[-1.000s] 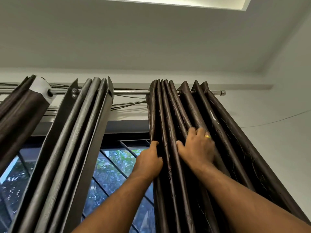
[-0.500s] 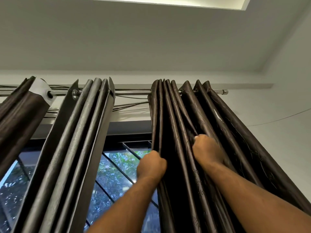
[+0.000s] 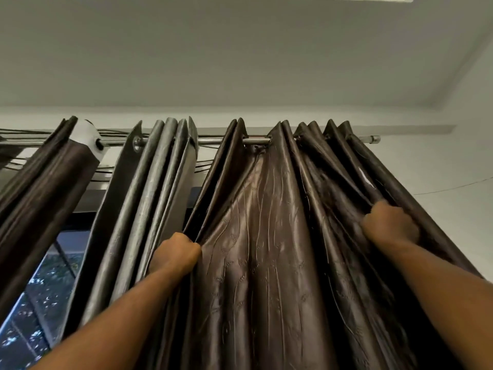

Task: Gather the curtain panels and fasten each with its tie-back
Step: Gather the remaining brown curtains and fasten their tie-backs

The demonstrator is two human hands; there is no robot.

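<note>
**A:** What do the hands have hold of?

**B:** Cloth, both of them. The left hand [image 3: 174, 253], low and left of centre, is curled tight round the leading edge of the brown curtain panel [image 3: 266, 236]. The right hand [image 3: 389, 225], over at the right of the frame, is fisted round a pleat nearer the panel's far end.

**A:** And where does the panel sit?

**B:** It hangs from the rod [image 3: 256, 141] across the middle and right of the frame. One broad flat stretch is open between the two fists, and tighter pleats are bunched beyond the right hand, toward the rod's end.

**A:** So how should the gathering go?

**B:** I'd carry the left fist across to the right one, folding that flat stretch back into pleats on the way. The pull should run along the rod so the eyelets slide. A downward tug would likely only load the rod. The right hand can act as the anchor that the folds stack against.

**A:** Anything to watch?

**B:** The grey panel [image 3: 149, 196] hangs just beside the left hand, and I cannot tell whether they touch. Its edge could get swept up in the grip.

**A:** And the tie-back?

**B:** None shows here. The lower left shows only the window [image 3: 40, 289].
</note>
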